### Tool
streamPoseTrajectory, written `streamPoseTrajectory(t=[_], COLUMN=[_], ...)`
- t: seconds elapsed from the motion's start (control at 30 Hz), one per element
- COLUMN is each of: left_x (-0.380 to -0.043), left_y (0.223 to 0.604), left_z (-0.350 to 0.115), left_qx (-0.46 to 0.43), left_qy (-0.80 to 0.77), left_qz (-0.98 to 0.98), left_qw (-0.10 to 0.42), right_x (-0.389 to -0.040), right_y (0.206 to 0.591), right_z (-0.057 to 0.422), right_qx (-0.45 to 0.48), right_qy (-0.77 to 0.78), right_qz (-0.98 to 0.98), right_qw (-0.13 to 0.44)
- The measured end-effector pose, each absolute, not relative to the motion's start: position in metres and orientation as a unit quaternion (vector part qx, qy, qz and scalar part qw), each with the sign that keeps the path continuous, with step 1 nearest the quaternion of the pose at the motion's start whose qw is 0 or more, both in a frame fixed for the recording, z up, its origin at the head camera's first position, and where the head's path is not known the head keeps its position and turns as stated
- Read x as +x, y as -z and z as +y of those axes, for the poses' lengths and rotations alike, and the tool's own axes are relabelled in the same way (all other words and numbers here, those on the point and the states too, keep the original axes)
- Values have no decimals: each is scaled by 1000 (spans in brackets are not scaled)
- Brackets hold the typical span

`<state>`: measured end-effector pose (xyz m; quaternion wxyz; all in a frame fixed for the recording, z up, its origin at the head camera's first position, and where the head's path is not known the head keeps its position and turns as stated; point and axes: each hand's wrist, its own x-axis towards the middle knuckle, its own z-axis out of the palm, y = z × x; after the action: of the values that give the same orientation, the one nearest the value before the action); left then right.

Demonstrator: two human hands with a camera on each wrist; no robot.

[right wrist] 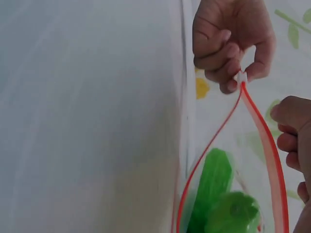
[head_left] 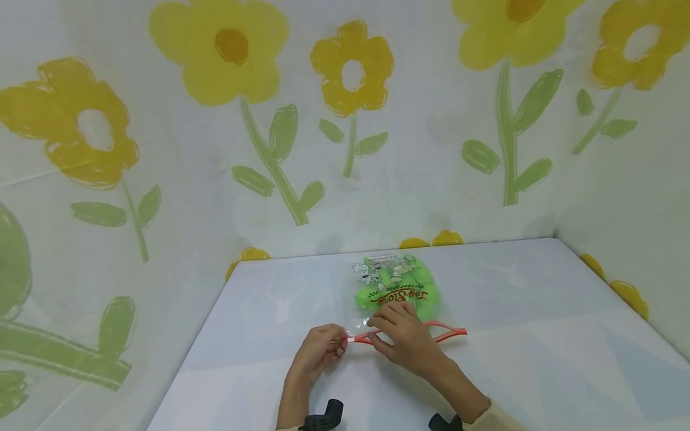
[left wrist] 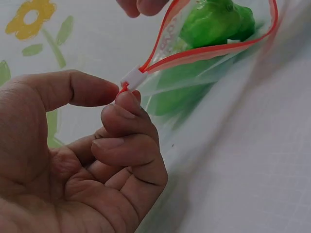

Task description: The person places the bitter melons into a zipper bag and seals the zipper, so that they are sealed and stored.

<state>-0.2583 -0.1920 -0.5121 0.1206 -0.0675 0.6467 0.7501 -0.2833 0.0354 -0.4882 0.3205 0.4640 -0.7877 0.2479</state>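
Note:
A clear zip bag (head_left: 350,299) with printed "Toy Story" lettering lies on the table, its red-edged mouth toward me. Glossy green objects (left wrist: 209,24) are inside; one looks like a bell pepper. My left hand (head_left: 319,350) pinches the white zip slider (left wrist: 132,79) at the left end of the mouth, between thumb and index finger. Beyond the slider the two red zip strips (right wrist: 269,141) stand apart, so the mouth gapes. My right hand (head_left: 406,338) hovers by the strips with loosely bent fingers; in the right wrist view a gap shows between its fingertips and the near strip.
The white table (head_left: 259,299) reaches back to a wall sheet (head_left: 409,149) printed with yellow flowers, with more of it on both sides. Dark wrist devices (head_left: 325,416) sit on both forearms. The table's back edge runs just behind the bag.

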Motion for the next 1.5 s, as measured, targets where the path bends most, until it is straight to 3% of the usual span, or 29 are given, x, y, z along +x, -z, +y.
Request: streamPoseTrajectory(t=[0.23,0.57,0.93,1.5], left_x=[-259,-257,-258,-258], left_y=[513,510,511,513], left_z=[-192,-192,-190,-187], left_qx=[-38,-39,-41,-20], left_qy=[-760,-774,-739,-735], left_qz=[639,622,662,672], left_qw=[112,108,123,89], right_x=[-286,-290,-288,-289], right_y=[495,500,501,499], right_z=[15,-5,-4,1], right_qx=[490,503,477,492], right_qy=[-231,-195,-197,-192], right_qz=[-781,-767,-786,-770], right_qw=[312,346,341,359])
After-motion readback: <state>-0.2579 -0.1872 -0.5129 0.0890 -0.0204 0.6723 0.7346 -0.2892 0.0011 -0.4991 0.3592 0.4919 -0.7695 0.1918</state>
